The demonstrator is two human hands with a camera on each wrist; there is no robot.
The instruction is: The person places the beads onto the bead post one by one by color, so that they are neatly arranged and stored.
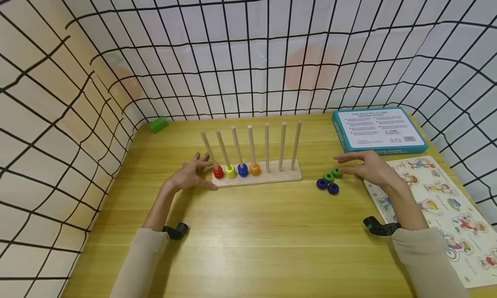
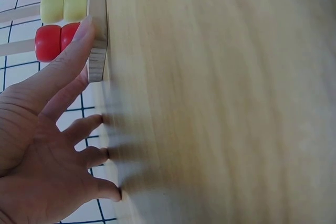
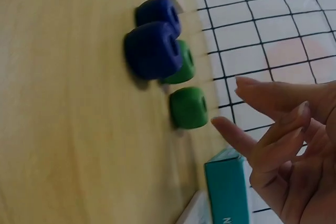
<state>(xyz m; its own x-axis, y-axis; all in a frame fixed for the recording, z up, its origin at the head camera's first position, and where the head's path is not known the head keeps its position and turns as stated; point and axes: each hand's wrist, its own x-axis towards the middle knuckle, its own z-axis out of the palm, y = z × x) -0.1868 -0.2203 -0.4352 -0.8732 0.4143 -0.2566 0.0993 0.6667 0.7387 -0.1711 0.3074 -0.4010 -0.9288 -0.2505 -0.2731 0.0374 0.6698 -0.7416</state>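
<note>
A wooden peg rack (image 1: pixel 272 177) with a row of upright pegs stands mid-table. Red beads (image 1: pixel 218 172), yellow beads (image 1: pixel 230 171), blue beads (image 1: pixel 242 170) and orange beads (image 1: pixel 254 169) sit on its left pegs; the three right pegs are bare. My left hand (image 1: pixel 189 174) grips the rack's left end between thumb and index finger, its other fingertips down on the table. Just above a green bead (image 3: pixel 189 107), my right hand (image 1: pixel 370 167) holds nothing, fingers loosely bent and apart from the bead. Another green bead (image 1: pixel 328 177) and two dark purple beads (image 1: pixel 333 188) lie beside it.
A teal box (image 1: pixel 382 127) lies at the back right. Below it, a picture puzzle board (image 1: pixel 438 203) extends under my right forearm. A green block (image 1: pixel 157 124) sits at the back left corner. Black netting (image 1: pixel 248 69) rises around the table's back and sides.
</note>
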